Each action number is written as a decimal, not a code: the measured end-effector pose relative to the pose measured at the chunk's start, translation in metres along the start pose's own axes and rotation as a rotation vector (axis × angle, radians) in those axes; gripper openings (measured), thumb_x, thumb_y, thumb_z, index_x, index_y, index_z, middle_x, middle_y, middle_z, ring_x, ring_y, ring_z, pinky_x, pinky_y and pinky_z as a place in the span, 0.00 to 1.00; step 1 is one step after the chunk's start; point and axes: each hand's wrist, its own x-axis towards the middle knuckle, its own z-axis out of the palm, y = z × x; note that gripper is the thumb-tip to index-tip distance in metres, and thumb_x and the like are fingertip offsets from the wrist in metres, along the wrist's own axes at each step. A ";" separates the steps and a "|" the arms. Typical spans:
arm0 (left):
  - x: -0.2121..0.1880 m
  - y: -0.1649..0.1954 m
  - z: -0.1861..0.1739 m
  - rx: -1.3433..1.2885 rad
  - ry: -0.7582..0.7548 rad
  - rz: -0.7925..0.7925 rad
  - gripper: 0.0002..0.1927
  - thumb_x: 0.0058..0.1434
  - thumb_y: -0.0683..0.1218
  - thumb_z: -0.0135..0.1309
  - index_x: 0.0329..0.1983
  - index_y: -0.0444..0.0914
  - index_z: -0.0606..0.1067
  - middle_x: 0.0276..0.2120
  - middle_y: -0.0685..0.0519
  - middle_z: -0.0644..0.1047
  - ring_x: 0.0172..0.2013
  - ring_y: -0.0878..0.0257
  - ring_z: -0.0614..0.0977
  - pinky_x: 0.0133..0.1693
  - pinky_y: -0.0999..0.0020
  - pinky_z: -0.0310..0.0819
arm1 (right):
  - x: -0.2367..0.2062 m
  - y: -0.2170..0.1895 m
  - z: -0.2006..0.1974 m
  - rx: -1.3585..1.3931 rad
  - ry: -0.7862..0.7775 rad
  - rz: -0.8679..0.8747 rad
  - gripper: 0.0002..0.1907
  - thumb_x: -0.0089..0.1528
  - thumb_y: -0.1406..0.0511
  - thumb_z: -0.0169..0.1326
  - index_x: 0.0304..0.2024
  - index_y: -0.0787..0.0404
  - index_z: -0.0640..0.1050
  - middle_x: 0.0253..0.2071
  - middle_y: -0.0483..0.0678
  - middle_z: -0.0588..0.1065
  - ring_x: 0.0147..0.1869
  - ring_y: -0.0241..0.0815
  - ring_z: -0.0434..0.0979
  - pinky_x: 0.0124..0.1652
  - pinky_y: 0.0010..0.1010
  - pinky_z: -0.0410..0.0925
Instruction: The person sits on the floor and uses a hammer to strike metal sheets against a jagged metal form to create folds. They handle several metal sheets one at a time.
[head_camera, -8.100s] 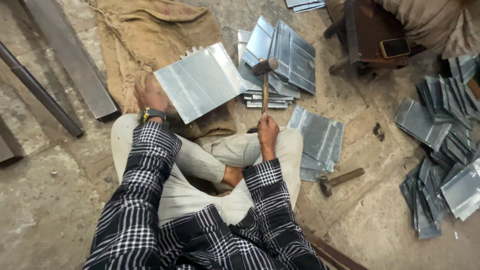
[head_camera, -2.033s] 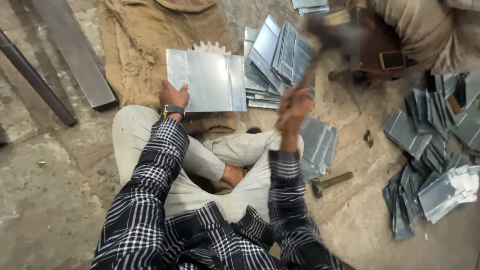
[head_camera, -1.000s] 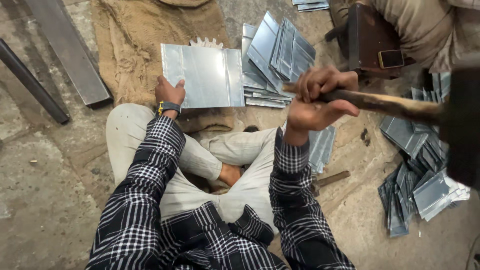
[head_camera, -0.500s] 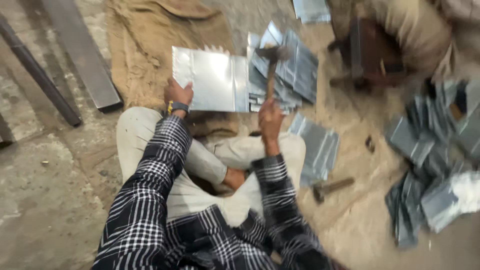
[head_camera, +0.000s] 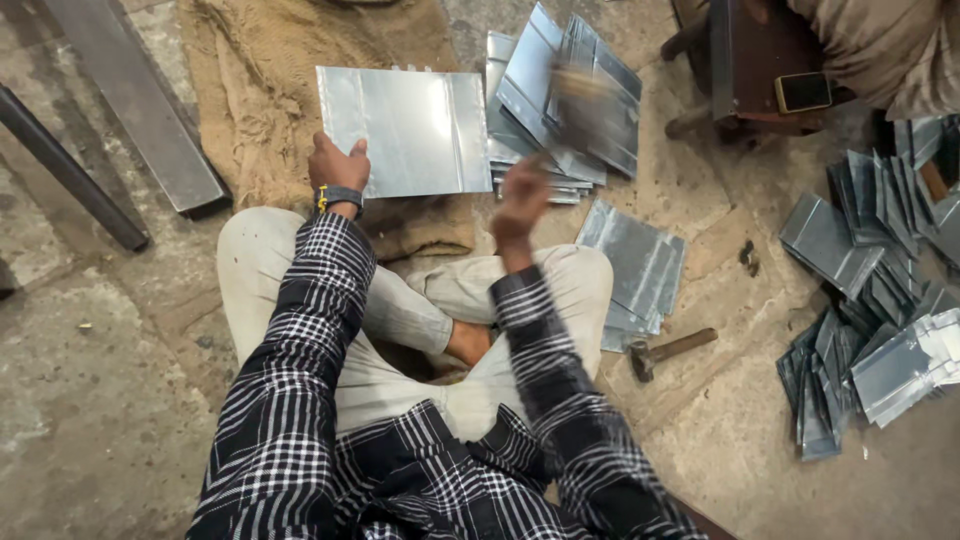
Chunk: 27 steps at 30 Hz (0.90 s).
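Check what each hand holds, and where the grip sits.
Left hand pins the flat shiny metal sheet at its near-left corner. Right hand swings a blurred wooden-handled hammer, grip at the handle's end.

Your floor carries burlap, sheet stacks, a spare hammer and steel bars.

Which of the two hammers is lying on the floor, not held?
The small hammer right of the person's knee lies untouched. The other hammer, blurred, is swung by the right hand.

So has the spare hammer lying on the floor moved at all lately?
No. The spare hammer lies by the stacked sheets beside the right knee, as before.
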 end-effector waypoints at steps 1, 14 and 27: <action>0.000 0.000 0.001 -0.003 0.001 0.004 0.30 0.56 0.56 0.67 0.47 0.31 0.68 0.39 0.30 0.79 0.41 0.31 0.80 0.43 0.40 0.74 | -0.022 0.023 -0.001 -0.834 -0.190 -0.271 0.18 0.74 0.63 0.41 0.55 0.71 0.73 0.55 0.60 0.73 0.58 0.56 0.71 0.56 0.46 0.65; 0.010 0.001 0.009 -0.020 0.013 0.066 0.30 0.57 0.56 0.68 0.45 0.29 0.69 0.37 0.28 0.78 0.41 0.31 0.80 0.44 0.41 0.74 | 0.051 -0.118 -0.045 0.305 -0.023 0.106 0.19 0.72 0.50 0.49 0.43 0.58 0.66 0.36 0.43 0.68 0.27 0.33 0.63 0.23 0.22 0.57; 0.005 0.010 0.005 -0.056 0.008 0.051 0.29 0.57 0.55 0.68 0.45 0.29 0.69 0.37 0.28 0.78 0.41 0.31 0.81 0.43 0.43 0.76 | -0.052 0.044 -0.005 -0.863 -0.303 0.404 0.19 0.72 0.53 0.53 0.41 0.62 0.82 0.26 0.59 0.77 0.28 0.50 0.74 0.34 0.40 0.65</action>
